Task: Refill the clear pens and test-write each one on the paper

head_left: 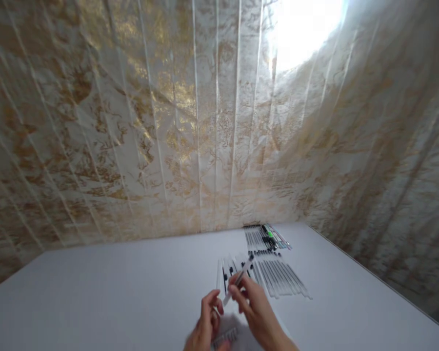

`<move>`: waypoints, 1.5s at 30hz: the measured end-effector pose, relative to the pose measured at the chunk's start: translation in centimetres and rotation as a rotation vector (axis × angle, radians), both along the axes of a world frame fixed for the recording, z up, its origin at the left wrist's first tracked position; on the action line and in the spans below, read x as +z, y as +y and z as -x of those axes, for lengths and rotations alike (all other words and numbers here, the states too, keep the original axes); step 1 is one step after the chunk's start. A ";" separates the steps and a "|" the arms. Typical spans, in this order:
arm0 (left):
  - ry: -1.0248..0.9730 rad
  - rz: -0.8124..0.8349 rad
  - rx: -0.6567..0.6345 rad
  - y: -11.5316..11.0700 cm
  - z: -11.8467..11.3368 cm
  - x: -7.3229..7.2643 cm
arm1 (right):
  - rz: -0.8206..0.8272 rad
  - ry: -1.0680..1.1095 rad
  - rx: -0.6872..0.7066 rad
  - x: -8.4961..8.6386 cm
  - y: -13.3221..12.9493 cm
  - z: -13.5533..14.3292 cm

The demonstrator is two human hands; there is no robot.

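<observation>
My right hand (pixel 254 302) pinches a clear-barrelled pen (pixel 243 272), tilted with its dark end up and away from me. Beside its lower end is my left hand (pixel 205 321), with fingers curled. A pale, blurred piece with a dark printed strip (pixel 226 337) shows at the left hand's thumb; whether the hand grips it I cannot tell for sure. Just beyond my hands lie loose clear pen parts with dark pieces (pixel 225 277), partly hidden by my fingers. A row of slim clear pens (pixel 283 277) lies to the right of them.
Farther back on the white table (pixel 131 287) lies another group of thin dark-tipped sticks (pixel 254 239). Next to these are several markers, one with a green band (pixel 269 234). A shiny gold-patterned curtain (pixel 175 122) hangs behind the table and along its right side.
</observation>
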State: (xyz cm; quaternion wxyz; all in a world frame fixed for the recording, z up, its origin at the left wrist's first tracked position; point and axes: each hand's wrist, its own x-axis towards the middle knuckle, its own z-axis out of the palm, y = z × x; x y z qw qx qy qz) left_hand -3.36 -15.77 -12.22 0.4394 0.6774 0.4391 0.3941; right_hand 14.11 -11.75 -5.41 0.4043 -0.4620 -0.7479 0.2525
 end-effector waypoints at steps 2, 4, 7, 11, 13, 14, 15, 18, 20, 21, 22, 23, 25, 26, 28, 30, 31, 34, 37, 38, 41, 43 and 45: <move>0.108 -0.085 0.058 0.5 0.3 0.0 | -0.011 -0.205 -0.229 1.6 1.7 -4.0; 0.202 -0.129 0.140 1.0 0.6 0.6 | -0.004 -0.280 -0.357 2.7 3.1 -8.8; 0.330 -0.120 0.223 1.8 0.8 2.3 | 0.072 -0.406 -0.506 2.5 4.2 -14.9; 0.620 -0.094 0.223 3.4 -0.2 4.4 | 0.201 -0.555 -0.637 -0.1 4.7 -18.4; 0.728 -0.092 0.232 4.6 -1.2 5.0 | 0.235 -0.600 -0.658 -1.3 5.0 -18.6; 0.766 -0.092 0.248 5.3 -1.7 5.2 | 0.244 -0.616 -0.655 -1.6 5.1 -18.6; 0.801 -0.089 0.269 6.0 -2.3 5.3 | 0.247 -0.628 -0.645 -1.9 5.3 -18.5; 0.923 -0.078 0.345 7.9 -4.0 5.7 | 0.234 -0.644 -0.608 -2.1 5.8 -18.4; 0.988 -0.078 0.376 8.9 -4.9 5.8 | 0.224 -0.644 -0.601 -2.0 6.0 -18.5; 1.015 -0.079 0.383 9.3 -5.2 5.8 | 0.221 -0.642 -0.602 -1.9 6.1 -18.6; 1.040 -0.081 0.388 9.6 -5.4 5.7 | 0.221 -0.639 -0.604 -1.9 6.1 -18.7; 1.063 -0.082 0.392 9.9 -5.6 5.7 | 0.221 -0.635 -0.606 -1.9 6.1 -18.8; 1.107 -0.081 0.405 10.2 -5.8 5.6 | 0.219 -0.626 -0.608 -1.8 6.1 -18.8; 1.128 -0.081 0.411 10.3 -5.8 5.6 | 0.216 -0.622 -0.607 -1.7 6.0 -18.8; 1.166 -0.086 0.424 10.3 -5.8 5.5 | 0.203 -0.612 -0.601 -1.4 6.0 -18.6; 1.200 -0.096 0.433 10.1 -5.6 5.4 | 0.186 -0.601 -0.591 -0.9 5.9 -18.2; 1.215 -0.102 0.436 10.0 -5.4 5.4 | 0.177 -0.595 -0.583 -0.5 5.8 -17.9; 1.254 -0.116 0.445 9.6 -4.7 5.1 | 0.142 -0.575 -0.537 0.6 5.4 -16.3; 1.285 -0.134 0.462 9.2 -3.5 4.7 | 0.094 -0.557 -0.435 1.4 4.6 -12.8; 1.293 -0.140 0.468 9.1 -3.1 4.6 | 0.078 -0.553 -0.383 1.5 4.3 -11.2; 1.309 -0.150 0.479 8.6 -1.8 4.5 | 0.035 -0.541 -0.210 1.2 3.3 -5.6; 1.315 -0.158 0.482 8.0 -1.1 4.4 | 0.028 -0.537 -0.125 0.5 3.0 -1.9; 1.318 -0.166 0.484 7.3 -0.5 4.4 | 0.027 -0.523 -0.073 -0.3 3.0 1.1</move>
